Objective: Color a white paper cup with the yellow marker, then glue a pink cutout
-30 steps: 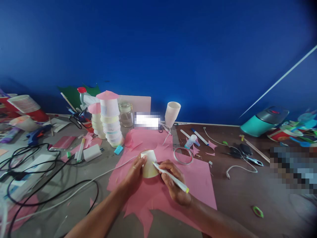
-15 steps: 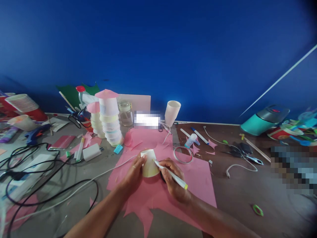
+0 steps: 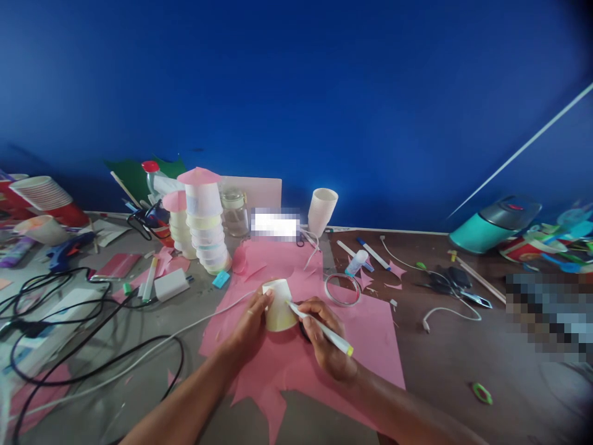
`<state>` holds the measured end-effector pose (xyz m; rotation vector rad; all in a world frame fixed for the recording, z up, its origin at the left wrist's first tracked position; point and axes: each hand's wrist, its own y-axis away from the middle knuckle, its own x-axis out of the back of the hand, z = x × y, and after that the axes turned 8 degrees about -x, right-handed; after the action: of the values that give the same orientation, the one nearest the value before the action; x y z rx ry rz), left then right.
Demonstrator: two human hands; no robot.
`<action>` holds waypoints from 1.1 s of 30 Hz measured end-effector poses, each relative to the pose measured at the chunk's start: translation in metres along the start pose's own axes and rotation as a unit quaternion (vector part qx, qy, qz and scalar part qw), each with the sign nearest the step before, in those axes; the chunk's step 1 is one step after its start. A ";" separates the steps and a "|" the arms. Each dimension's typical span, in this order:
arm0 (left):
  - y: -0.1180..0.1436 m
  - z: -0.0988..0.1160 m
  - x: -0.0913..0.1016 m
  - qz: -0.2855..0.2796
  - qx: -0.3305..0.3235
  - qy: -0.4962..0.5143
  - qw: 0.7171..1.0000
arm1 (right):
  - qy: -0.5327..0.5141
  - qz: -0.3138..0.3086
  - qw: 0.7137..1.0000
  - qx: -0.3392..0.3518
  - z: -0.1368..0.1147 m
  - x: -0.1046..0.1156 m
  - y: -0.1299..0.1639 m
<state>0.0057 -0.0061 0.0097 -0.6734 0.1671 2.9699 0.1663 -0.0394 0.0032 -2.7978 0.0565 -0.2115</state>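
Pink paper sheet [image 3: 365, 334] lies under an upturned paper cup [image 3: 278, 305] — left hand [image 3: 250, 324] clasps its side, right hand [image 3: 324, 337] pinches a yellow-capped marker [image 3: 322, 329] against it; no lettering legible.

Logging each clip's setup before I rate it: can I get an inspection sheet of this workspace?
Surface: table, grey on one side, brown on the other, pink paper sheet under the hands.
Job's things: paper cup upside down on the sheet; marker tip at its side.
Clutter: cup stack, glass jar, tape ring, scissors, pink offcuts.
Hands: left hand grips the cup; right hand holds the marker.
Cables: black cables, white cable.
Surroundings: blue wall.
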 end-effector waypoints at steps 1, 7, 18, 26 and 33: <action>0.000 0.000 0.001 -0.005 0.003 0.010 1.000 | 0.001 0.002 1.000 -0.002 0.000 0.000 0.000; 0.000 -0.002 0.001 -0.027 0.011 0.044 0.999 | 0.005 -0.023 0.999 0.027 -0.003 0.003 0.001; -0.002 -0.009 0.006 -0.018 -0.007 0.013 1.000 | -0.018 -0.013 1.000 0.018 -0.002 0.000 0.000; -0.001 -0.003 0.001 -0.019 -0.004 0.026 0.999 | -0.013 -0.014 1.000 0.002 -0.002 -0.001 0.001; -0.002 -0.004 0.002 -0.025 -0.001 0.021 0.999 | -0.016 -0.018 1.000 0.008 0.002 -0.003 0.000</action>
<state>0.0062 -0.0049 0.0050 -0.7287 0.1486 2.9106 0.1633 -0.0386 0.0014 -2.7880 -0.0042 -0.1760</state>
